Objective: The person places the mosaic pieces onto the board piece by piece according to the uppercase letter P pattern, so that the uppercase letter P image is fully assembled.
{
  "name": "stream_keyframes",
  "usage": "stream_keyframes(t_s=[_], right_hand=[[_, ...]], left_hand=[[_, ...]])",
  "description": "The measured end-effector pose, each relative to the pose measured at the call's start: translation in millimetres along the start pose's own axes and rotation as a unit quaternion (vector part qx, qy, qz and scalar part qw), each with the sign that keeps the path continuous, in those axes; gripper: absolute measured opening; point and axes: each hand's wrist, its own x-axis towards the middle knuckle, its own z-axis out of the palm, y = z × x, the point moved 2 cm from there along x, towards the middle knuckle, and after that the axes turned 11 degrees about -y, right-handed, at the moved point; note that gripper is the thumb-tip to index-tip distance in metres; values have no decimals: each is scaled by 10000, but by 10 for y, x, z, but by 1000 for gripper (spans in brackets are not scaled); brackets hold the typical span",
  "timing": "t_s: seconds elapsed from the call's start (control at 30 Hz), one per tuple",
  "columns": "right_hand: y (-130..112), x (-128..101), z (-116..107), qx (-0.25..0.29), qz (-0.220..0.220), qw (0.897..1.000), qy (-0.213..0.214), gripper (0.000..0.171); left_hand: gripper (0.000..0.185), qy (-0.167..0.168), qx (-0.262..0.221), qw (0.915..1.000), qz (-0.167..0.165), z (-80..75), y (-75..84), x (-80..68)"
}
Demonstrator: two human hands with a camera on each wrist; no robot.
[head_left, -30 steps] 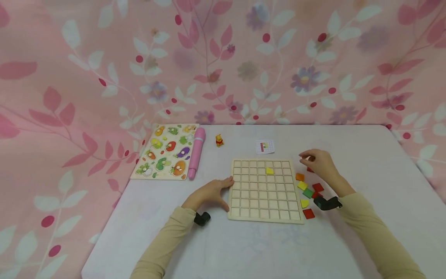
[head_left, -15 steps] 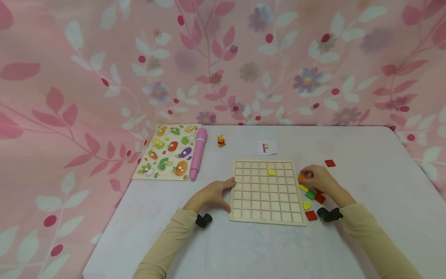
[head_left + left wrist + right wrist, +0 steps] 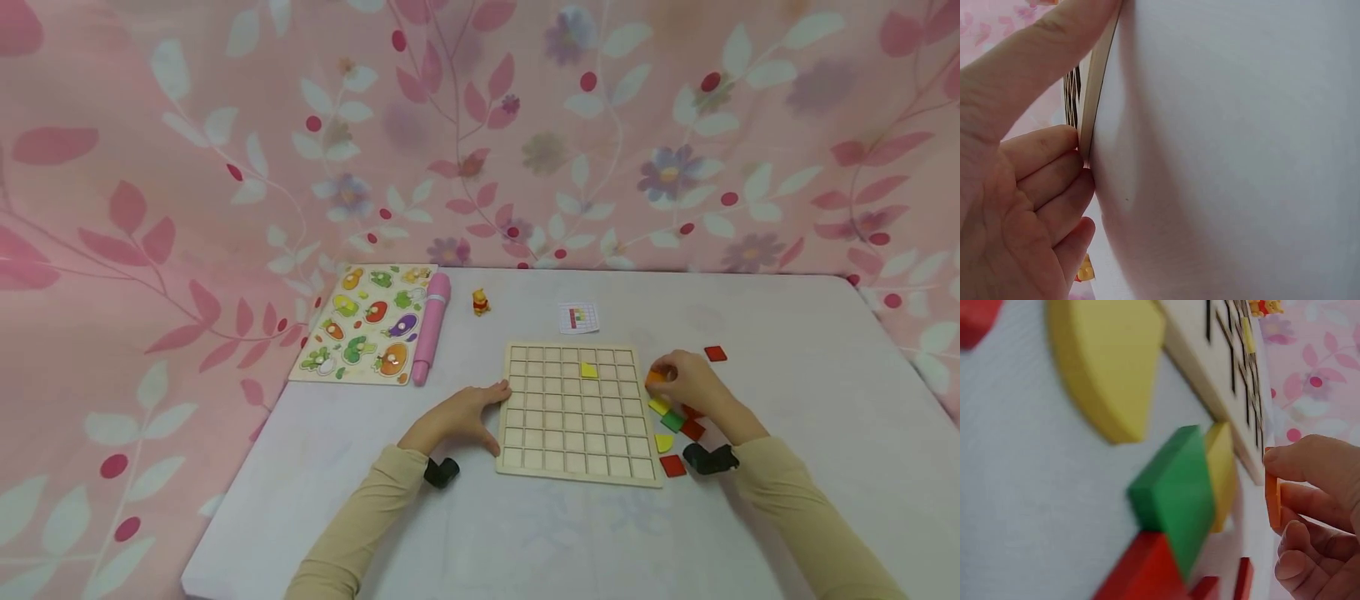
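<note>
My left hand (image 3: 461,417) rests at the left edge of a square wooden grid board (image 3: 555,425), thumb and fingers spread along it. In the left wrist view the fingertips (image 3: 1079,181) meet the board's edge (image 3: 1092,94). At the board's right edge my right hand (image 3: 688,383) pinches an orange square tile (image 3: 1272,497) between thumb and fingers. A yellow piece (image 3: 588,370) lies in an upper cell of the board. Beside the right hand lie a yellow tile (image 3: 660,405), a green tile (image 3: 672,421), a yellow rounded piece (image 3: 664,442) and several red tiles (image 3: 673,465).
A small printed pattern card (image 3: 578,317) lies behind the board. A yellow bear figurine (image 3: 481,302), a pink pen-shaped stick (image 3: 431,329) and a vegetable puzzle board (image 3: 363,325) sit at the back left. One red tile (image 3: 716,354) lies apart at the right.
My right hand has come down from near the board's upper right corner and taken the orange tile. A red tile that was under it now lies farther right. The left hand keeps its place.
</note>
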Motion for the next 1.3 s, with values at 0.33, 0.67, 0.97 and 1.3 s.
stream_keyframes(t_s=[0.33,0.67,0.97,1.3], right_hand=[[-340,149,-49,-121,-1510,9870,533,23],[-553,326,4,-11,-2128,9745,707,19],[-653,463,85,226,-2231,9733,495,20],[-771,611,245,227,-2243,9740,248,22]], left_hand=[[98,-49,10,9999,-140,-3,-16,20],[99,-10,25,10000,-56,-1,-6,39],[99,-10,269,9995,-176,-24,25,18],[98,-199,832,9953,-456,-46,66,37]])
